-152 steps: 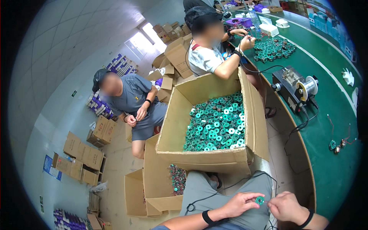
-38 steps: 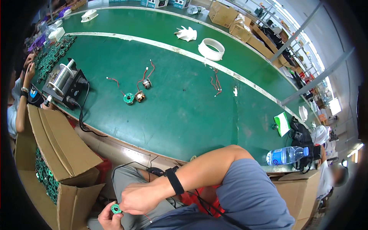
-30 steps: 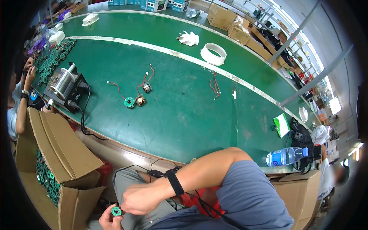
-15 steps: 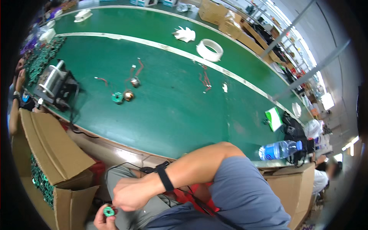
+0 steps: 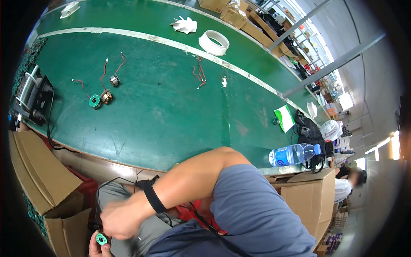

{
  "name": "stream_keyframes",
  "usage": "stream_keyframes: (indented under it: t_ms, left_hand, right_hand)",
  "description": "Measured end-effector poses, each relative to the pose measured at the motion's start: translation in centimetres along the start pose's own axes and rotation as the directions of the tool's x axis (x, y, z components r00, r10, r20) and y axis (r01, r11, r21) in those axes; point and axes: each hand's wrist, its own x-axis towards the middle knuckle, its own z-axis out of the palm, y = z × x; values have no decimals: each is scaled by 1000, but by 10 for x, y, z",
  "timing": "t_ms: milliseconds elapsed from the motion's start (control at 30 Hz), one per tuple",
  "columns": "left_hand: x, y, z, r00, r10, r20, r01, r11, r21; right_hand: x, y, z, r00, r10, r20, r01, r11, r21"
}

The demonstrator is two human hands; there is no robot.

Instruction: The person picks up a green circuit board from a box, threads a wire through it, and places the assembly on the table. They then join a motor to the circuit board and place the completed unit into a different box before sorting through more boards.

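My left hand (image 5: 93, 249) is at the lower edge, its thumb and fingers pinching a round green circuit board (image 5: 101, 239) with a hole in its middle. Just above it is my right hand (image 5: 120, 219), back of the hand upward and fingers curled in; it is smeared by motion, and what it holds is hidden. A black band (image 5: 153, 196) circles the right wrist. On the green bench lie another round green board (image 5: 94, 101), a copper-wound motor coil (image 5: 107, 97) touching or close beside it, and a small metal motor part (image 5: 114, 80), with red wires nearby.
A black machine with a metal cylinder (image 5: 29, 88) stands on the bench's left end. Below it, an open cardboard box (image 5: 43, 167) holds green boards. A water bottle (image 5: 295, 154), black bag (image 5: 309, 130), white fan wheel (image 5: 185, 25) and white ring (image 5: 214, 43) sit on the bench.
The whole view has swung, so bench items appear farther left and higher. My left hand still pinches the green board; my right hand stays beside it and is now more blurred.
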Motion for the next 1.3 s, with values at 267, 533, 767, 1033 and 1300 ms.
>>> stream_keyframes:
  t_ms: [267, 533, 767, 1033, 1300]
  left_hand:
    - [-3, -7, -5, 996, 88, -14, -87, 995, 39]
    - [-1, 3, -3, 999, 25, -28, -23, 996, 91]
    - [3, 5, 1, 999, 44, 12, -45, 994, 97]
    - [4, -7, -3, 998, 22, -62, -24, 999, -28]
    - [5, 7, 1, 995, 101, -12, -98, 982, 161]
  right_hand:
    - [0, -6, 1, 1000, 28, -13, -28, 999, -16]
    - [-2, -12, 2, 1000, -8, -25, 8, 1000, 1]
    - [0, -9, -5, 999, 7, -50, -7, 1000, 15]
    - [-1, -14, -3, 999, -14, -45, 16, 999, 47]
    - [-2, -10, 4, 996, -53, -67, 55, 998, 32]
